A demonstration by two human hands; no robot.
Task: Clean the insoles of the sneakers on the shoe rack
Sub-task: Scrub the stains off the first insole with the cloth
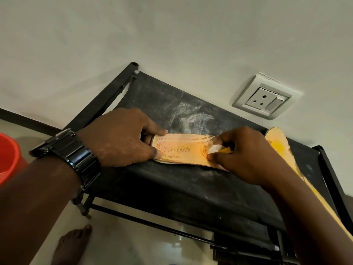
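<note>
Here, in the head view, the insole [183,152] is lying flat on the top shelf of the rack [172,186], printed side up, with one end pointing left. The left hand [122,138] is gripping that end, its thumb pressing on the near edge and its forefinger curling over the far edge. The right hand [246,155] is pinching a small white pad [214,149], with something yellow showing behind it, and is pressing it onto the insole further right. The hands are working apart, one toward each end of the insole. A second insole [277,144] is lying just beside the right hand, running toward the rack's right side. A red bucket [9,157] is standing on the floor at the left.

Judging from this, the person is scrubbing the first insole, and much of its worn, mottled surface is looking unfinished. Doing it well is going to mean pinning the held end firmly, since the shelf is looking like slack fabric that gives under pressure. Short strokes running away from the pinned end are likely going to stop the thin insole buckling. The flaking edges are calling for lighter pressure, as hard rubbing is risking peeling more of the top layer. The pale dust on the shelf is worth avoiding when the insole is being set down.
</note>
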